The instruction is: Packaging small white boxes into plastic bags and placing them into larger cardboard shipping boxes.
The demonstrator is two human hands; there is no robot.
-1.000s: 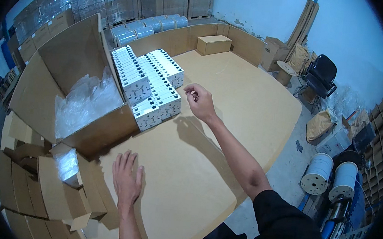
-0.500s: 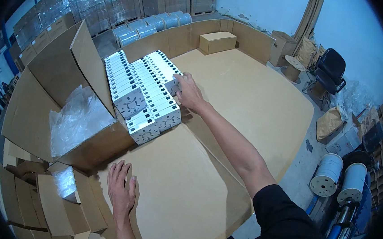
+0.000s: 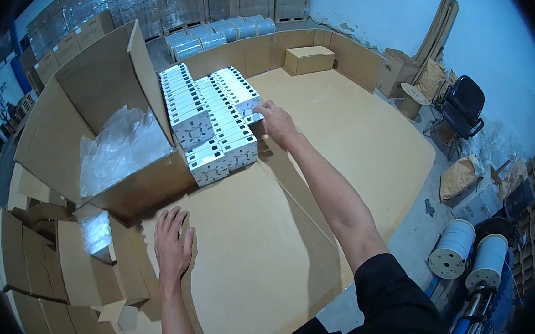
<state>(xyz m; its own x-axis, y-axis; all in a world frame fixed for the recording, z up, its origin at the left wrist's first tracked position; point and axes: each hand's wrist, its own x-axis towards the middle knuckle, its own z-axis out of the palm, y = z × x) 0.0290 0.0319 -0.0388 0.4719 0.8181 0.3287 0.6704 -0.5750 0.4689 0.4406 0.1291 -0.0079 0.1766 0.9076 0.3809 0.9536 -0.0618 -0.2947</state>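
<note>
My right hand [image 3: 277, 124] reaches to the right side of a stack of flat white boxes [image 3: 220, 116] with black square marks along their edges. Its fingers are closed on the end of one white box [image 3: 254, 117] at the stack's right edge; the rest of that box is hidden among the others. Grey-patterned ends of the front boxes face me. Lying palm down on the tan tabletop [image 3: 255, 241], nearer to me, my left hand [image 3: 173, 241] has its fingers stretched out and holds nothing.
Left of the stack stands an open cardboard carton [image 3: 147, 182] with clear plastic film [image 3: 121, 149] inside. Folded cardboard boxes [image 3: 84, 259] fill the lower left. A closed brown box [image 3: 310, 61] sits at the far edge. Cable spools [image 3: 451, 247] and a black chair [image 3: 464, 107] stand at right.
My view has shifted slightly, moving the scene a little. The fingers of my right hand now grip a box end that sticks out at the stack's right side. The left hand stays on the tabletop.
</note>
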